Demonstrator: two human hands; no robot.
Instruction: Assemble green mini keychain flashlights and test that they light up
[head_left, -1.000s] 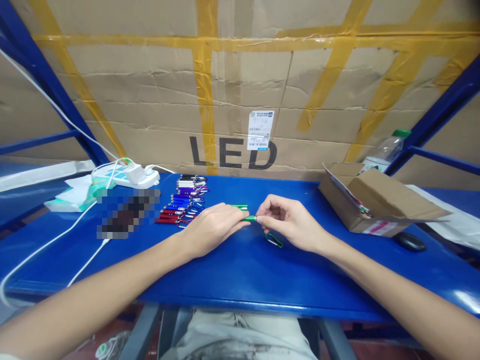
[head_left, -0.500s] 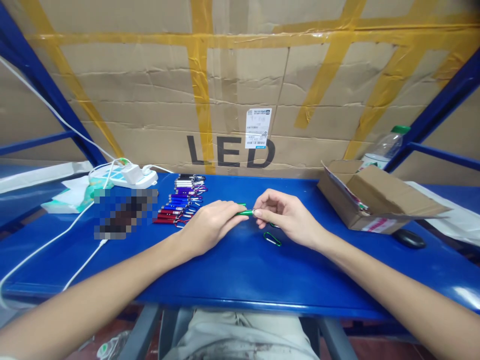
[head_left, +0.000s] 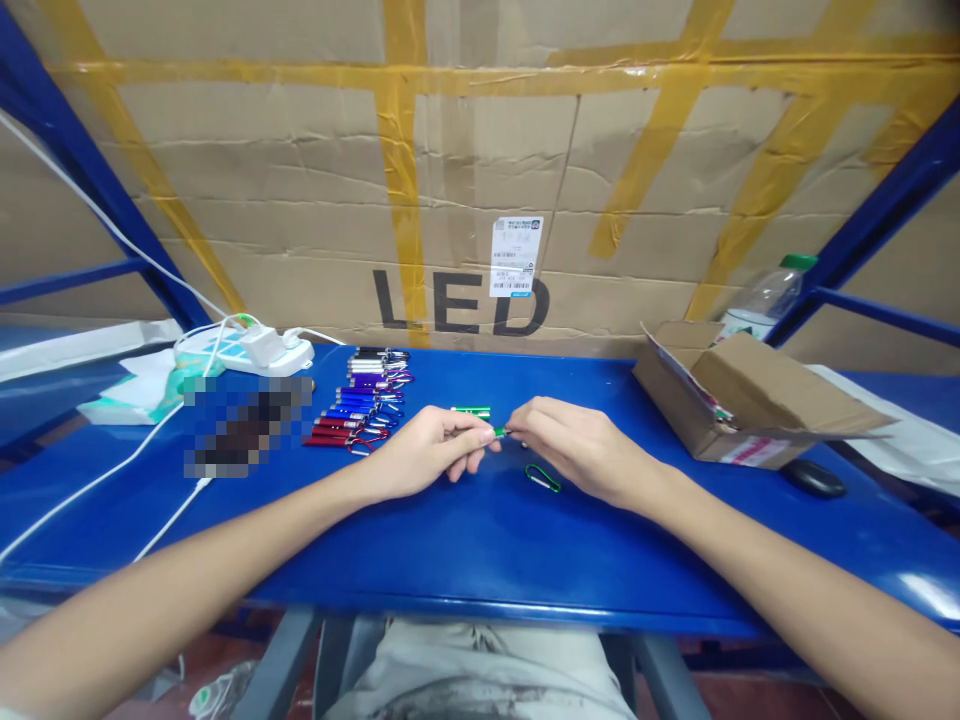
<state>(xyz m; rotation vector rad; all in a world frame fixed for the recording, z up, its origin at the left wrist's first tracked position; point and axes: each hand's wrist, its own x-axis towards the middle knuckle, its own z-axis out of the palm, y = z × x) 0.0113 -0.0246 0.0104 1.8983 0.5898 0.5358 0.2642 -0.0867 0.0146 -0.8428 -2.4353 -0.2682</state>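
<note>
Between my two hands is a small green keychain flashlight (head_left: 499, 433), mostly covered by fingers. My left hand (head_left: 431, 448) is closed round its left part, the thumb lying along it. The fingertips of my right hand (head_left: 571, 443) pinch its right end; what exactly they grip there is hidden. Behind my left fingers, another green flashlight (head_left: 471, 411) lies on the table. A loose green carabiner (head_left: 542, 478) rests just below my right hand. Left of my left hand, several flashlights with carabiners (head_left: 360, 398) lie in a column: black, silver, purple, blue and red.
An open cardboard box (head_left: 757, 395) stands at the right beside a black computer mouse (head_left: 814, 478) and a plastic bottle (head_left: 772, 295). A power strip (head_left: 247, 350), white cables and a blurred-out dark object (head_left: 251, 428) occupy the left. Large taped cardboard (head_left: 300, 200) walls the back.
My left hand has turned so its thumb shows on top of the flashlight. My right hand has rolled over, its back now upward. The green flashlight behind is more exposed.
</note>
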